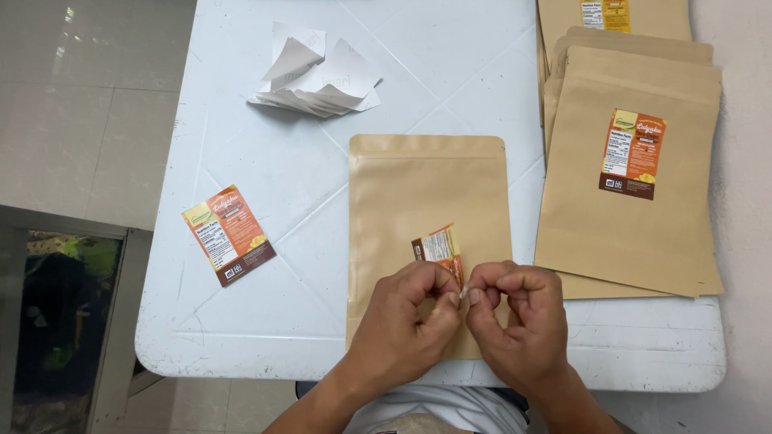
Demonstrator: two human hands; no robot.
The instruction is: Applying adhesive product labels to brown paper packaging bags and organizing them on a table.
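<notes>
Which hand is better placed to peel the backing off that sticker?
Probably the right hand: its fingertips pinch the sticker at its lower corner, while the left hand braces it over the pouch.

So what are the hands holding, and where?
Both hands pinch a small orange label at its lower corner: left hand and right hand fingertips meet there, above a brown pouch.
</notes>
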